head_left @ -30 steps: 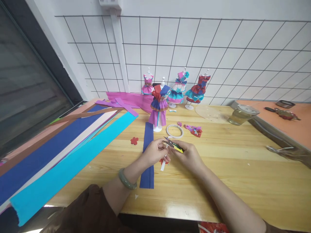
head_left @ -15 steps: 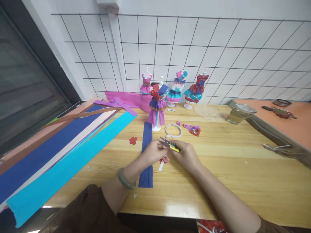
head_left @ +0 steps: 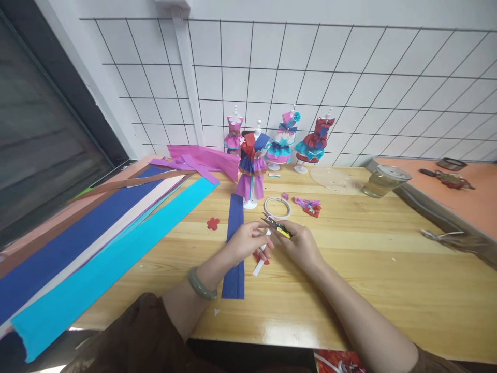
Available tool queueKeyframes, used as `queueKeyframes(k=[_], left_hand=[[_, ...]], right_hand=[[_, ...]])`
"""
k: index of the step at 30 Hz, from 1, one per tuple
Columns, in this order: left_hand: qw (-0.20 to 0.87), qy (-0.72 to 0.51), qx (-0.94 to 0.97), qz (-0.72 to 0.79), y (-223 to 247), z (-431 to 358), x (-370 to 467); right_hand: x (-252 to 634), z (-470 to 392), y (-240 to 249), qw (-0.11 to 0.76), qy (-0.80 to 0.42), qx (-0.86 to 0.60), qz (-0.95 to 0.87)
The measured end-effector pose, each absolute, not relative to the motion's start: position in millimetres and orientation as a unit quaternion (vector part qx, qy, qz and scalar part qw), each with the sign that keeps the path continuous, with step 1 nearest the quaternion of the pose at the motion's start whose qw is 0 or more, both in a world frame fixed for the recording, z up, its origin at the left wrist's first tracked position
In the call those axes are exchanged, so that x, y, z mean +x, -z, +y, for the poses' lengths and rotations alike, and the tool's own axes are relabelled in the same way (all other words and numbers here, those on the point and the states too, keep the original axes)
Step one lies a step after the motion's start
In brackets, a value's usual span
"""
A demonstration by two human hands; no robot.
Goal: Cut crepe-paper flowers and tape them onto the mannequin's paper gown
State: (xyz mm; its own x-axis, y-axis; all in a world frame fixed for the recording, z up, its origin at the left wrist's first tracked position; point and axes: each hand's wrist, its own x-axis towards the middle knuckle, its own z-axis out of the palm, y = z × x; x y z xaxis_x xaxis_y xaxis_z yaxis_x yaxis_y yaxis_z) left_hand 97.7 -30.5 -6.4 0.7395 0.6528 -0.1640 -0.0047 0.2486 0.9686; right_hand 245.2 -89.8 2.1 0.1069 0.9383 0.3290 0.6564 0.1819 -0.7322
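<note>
My left hand [head_left: 248, 242] pinches a narrow white strip [head_left: 258, 268], whose upper end shows above the fingertips and whose lower end hangs below. In my right hand [head_left: 302, 243] are small scissors [head_left: 276, 226] with yellow and green on the handles. Their blades point up and left, slightly parted, just above the strip's upper end. Partly hidden behind the strip and my left fingers is a red paper piece [head_left: 265, 261]. Under my left wrist lies a dark blue crepe paper strip [head_left: 233, 282]. A tape roll [head_left: 277, 208] rests just beyond the blades.
Small dress forms in paper dresses, the nearest [head_left: 252, 166] behind the blue strip, stand toward the tiled wall. Long crepe paper strips [head_left: 116, 259] spread across the left. A red paper flower [head_left: 213, 223], paper scraps [head_left: 308, 206] and a lidded cup [head_left: 384, 181] are on the table.
My right hand has drawn the scissors slightly right, away from my left fingertips. The strip's upper end now shows between the hands, and the left fingers have loosened a little.
</note>
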Motion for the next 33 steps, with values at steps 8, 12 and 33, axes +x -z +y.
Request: queueKeyframes(k=[8, 12, 33], left_hand=[[0.759, -0.217, 0.560, 0.253, 0.9, -29.4, 91.6], [0.745, -0.225, 0.569, 0.265, 0.2, -29.6, 93.7], [0.693, -0.353, 0.574, 0.258, 11.5, -22.2, 102.5]], right_hand=[[244.9, -85.7, 0.3, 0.491, -0.304, -0.617, -0.534], [246.2, -85.7, -0.3, 0.491, -0.324, -0.616, -0.523], [238.6, -86.8, -0.2, 0.456, -0.321, -0.586, -0.587]])
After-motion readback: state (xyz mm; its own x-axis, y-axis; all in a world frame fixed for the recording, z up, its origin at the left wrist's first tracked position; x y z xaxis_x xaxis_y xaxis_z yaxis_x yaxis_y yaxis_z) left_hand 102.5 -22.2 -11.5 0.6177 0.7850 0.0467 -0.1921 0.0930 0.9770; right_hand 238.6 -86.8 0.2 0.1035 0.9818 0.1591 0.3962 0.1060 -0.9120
